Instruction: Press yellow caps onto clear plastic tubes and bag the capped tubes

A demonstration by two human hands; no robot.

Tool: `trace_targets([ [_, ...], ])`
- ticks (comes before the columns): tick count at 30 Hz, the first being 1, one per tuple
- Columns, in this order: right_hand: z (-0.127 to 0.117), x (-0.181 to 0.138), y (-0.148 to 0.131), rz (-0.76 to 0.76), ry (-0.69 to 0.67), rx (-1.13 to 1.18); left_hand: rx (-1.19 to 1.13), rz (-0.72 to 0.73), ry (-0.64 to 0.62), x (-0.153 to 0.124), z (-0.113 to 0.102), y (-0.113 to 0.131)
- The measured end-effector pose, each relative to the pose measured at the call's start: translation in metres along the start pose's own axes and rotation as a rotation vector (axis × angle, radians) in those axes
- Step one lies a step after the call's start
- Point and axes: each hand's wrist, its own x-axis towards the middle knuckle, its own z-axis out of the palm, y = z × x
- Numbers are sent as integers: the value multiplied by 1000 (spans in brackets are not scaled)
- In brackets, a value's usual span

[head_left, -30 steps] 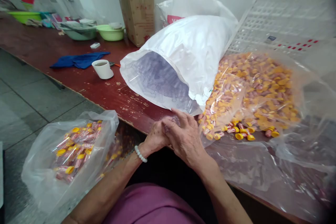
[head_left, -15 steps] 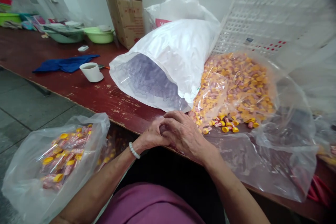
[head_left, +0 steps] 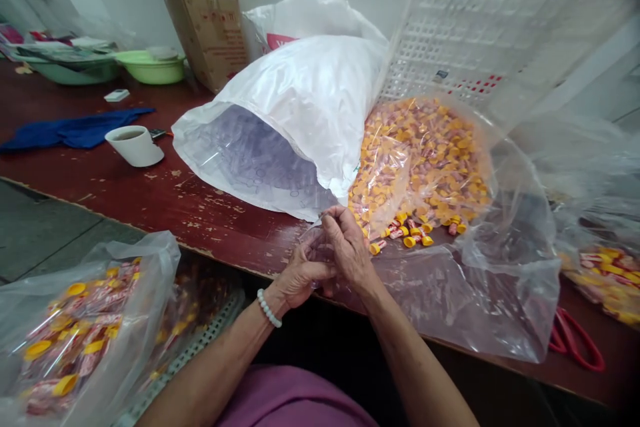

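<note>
Gripping clear plastic pieces [head_left: 311, 241] between your two hands, you hold them over the front edge of the worktop [head_left: 225, 230], just before the mouth of the white sack [head_left: 320, 87]. They look like small tubes, though your fingers hide too much to be sure of their shape or number. Your left hand [head_left: 299, 277] is curled around them from below, with a beaded bracelet [head_left: 269, 309] at the wrist; your right hand [head_left: 349, 247] closes on them with thumb and fingertips drawn together.

The sack lies on its side, its open mouth toward you, with more clear pieces inside. To the right of it, you have a large clear bag [head_left: 505, 280] full of yellow-capped pieces [head_left: 413, 240], some loose at its opening. A white perforated basket [head_left: 450, 33] leans behind, and red handles [head_left: 580, 340] show at the far right.

On your left stand a white cup [head_left: 135, 147] of dark liquid, a blue cloth [head_left: 85, 128] lying beyond it, and a cardboard box [head_left: 215, 33] farther back.
</note>
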Motion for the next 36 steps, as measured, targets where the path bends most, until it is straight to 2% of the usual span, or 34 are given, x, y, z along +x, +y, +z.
trace_targets([
  [3,1,1,3,83,105,219,23,-85,-33,1,-5,2],
  [7,-4,-13,3,80,268,283,-86,-85,51,-2,-16,6],
  [10,-6,-33,5,19,283,161,-177,7,136,-4,-19,11],
  [13,1,-51,8,-73,279,-69,-190,104,206,-6,-18,16],
  [18,17,-63,17,-269,240,-263,-126,175,240,-12,-12,19],
  [22,15,-63,18,-342,173,-434,-64,246,338,-14,-14,17],
  [25,8,-61,12,-360,103,-546,57,198,356,-16,-16,15],
  [30,4,-56,1,-493,-197,-728,247,133,290,-23,-12,7],
  [33,3,-52,1,-480,-306,-671,263,100,224,-27,-8,3],
  [36,2,-53,6,-474,-302,-514,180,47,141,-29,-7,1],
])
